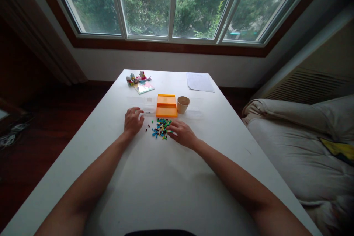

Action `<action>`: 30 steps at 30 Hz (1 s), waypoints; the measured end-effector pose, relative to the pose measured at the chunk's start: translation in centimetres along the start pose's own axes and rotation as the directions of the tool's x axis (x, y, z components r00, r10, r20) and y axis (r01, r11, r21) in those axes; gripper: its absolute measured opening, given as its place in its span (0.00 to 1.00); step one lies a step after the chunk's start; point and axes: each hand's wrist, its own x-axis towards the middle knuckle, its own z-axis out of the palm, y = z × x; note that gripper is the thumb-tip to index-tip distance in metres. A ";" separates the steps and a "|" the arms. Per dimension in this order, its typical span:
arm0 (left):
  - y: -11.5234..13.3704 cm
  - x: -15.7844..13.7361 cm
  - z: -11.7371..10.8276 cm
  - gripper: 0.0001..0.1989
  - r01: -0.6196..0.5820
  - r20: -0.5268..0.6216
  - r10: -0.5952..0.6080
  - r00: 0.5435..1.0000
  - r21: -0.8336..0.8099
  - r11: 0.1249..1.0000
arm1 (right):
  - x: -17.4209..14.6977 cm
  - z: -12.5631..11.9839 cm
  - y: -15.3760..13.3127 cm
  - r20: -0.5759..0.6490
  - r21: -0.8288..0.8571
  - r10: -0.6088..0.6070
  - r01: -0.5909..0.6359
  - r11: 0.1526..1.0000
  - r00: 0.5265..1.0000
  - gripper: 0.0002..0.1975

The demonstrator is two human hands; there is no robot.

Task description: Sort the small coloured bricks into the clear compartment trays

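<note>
A loose pile of tiny building bricks point(159, 128), blue, green, yellow and dark brown, lies on the white table point(171, 177). My right hand point(183, 134) reaches into the pile's right side, its fingers stretched out and touching bricks; no brick is plainly gripped. Left of the pile, my left hand point(133, 121) rests by a clear plastic tray point(138, 101), thumb and fingers apart. Whether a tiny brick sits beneath those fingers is too small to tell. A few single bricks lie between the pile and my left hand.
Behind the pile stands an orange tray point(166, 110), with a paper cup point(183, 105) at its right. Another clear tray point(195, 113) lies beyond the cup. Small assembled figures point(136, 78), a colourful card point(144, 87) and paper sheets point(200, 82) lie at the far end.
</note>
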 end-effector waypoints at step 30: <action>2.8 -0.6 -0.2 0.07 -0.255 0.335 0.374 0.865 -0.350 0.901 | -0.6 1.6 0.5 -0.038 0.070 -0.022 0.025 0.997 0.999 0.05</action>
